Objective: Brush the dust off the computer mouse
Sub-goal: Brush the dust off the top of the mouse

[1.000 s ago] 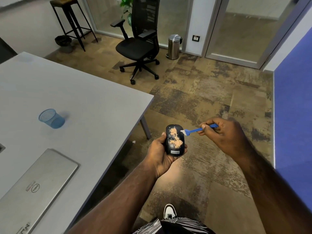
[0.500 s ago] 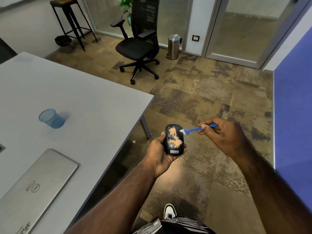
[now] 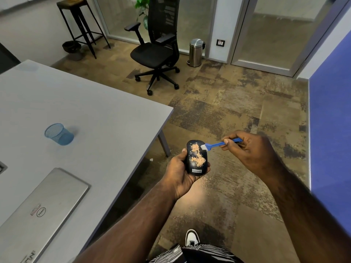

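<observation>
A black computer mouse (image 3: 191, 164) with a white label lies in my left hand (image 3: 177, 172), held over the floor to the right of the table. Orange-tan dust is scattered along its top, from the wheel end down to the middle. My right hand (image 3: 248, 150) pinches a small blue brush (image 3: 218, 144) by its handle. The brush's white bristles touch the mouse's upper right edge, beside the top patch of dust.
A grey table (image 3: 98, 114) fills the left, carrying a blue mesh cup (image 3: 58, 134) and a closed silver laptop (image 3: 38, 211). A black office chair (image 3: 157, 52), a steel bin (image 3: 196, 52) and a tall stool (image 3: 79, 21) stand further back. A blue partition (image 3: 332, 130) runs along the right.
The mouse and my left hand have stayed put. The brush tip has shifted slightly inward onto the mouse's upper right edge, next to the dust.
</observation>
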A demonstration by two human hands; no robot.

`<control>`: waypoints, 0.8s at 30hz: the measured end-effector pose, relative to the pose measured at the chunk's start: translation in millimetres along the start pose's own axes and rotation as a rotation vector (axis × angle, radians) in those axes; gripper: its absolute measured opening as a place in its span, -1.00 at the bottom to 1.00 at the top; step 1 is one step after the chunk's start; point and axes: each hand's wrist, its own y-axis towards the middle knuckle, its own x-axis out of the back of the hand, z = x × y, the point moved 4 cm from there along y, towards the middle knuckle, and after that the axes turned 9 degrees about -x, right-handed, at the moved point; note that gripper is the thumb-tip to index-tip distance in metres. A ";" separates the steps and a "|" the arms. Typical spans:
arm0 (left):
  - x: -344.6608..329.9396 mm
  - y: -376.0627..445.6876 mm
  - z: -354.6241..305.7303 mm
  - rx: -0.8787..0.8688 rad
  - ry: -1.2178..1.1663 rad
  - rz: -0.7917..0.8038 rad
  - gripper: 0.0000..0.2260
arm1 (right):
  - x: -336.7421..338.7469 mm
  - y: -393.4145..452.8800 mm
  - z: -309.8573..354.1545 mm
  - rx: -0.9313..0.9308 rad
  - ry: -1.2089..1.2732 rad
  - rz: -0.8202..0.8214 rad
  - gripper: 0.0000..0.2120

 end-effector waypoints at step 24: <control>-7.1 9.5 -2.5 -0.003 -0.091 0.010 -0.53 | -0.2 -6.7 -14.2 -0.009 0.099 -0.052 -0.82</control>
